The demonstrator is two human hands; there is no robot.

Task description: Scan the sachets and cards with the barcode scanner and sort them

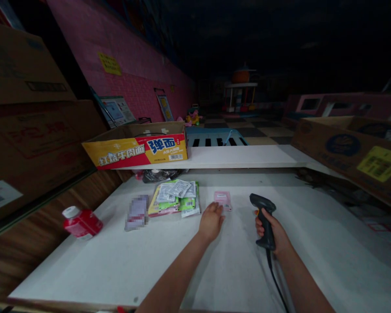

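My right hand [276, 237] is wrapped round the grip of a black barcode scanner [263, 217], whose head points away from me and whose cable runs back along my forearm. My left hand [211, 221] lies on the white table [84, 269] with its fingers stretched toward a small pink packet [223, 200], touching or almost touching its near edge. Left of that hand lies a pile of several flat packets [176, 198], green, yellow and white.
A red bottle with a white cap [81, 223] lies at the table's left. A small blurred card [137, 213] lies beside the pile. A yellow and red noodle carton [140, 150] sits on the raised white shelf [241, 156]. Brown cardboard boxes [352, 150] flank both sides.
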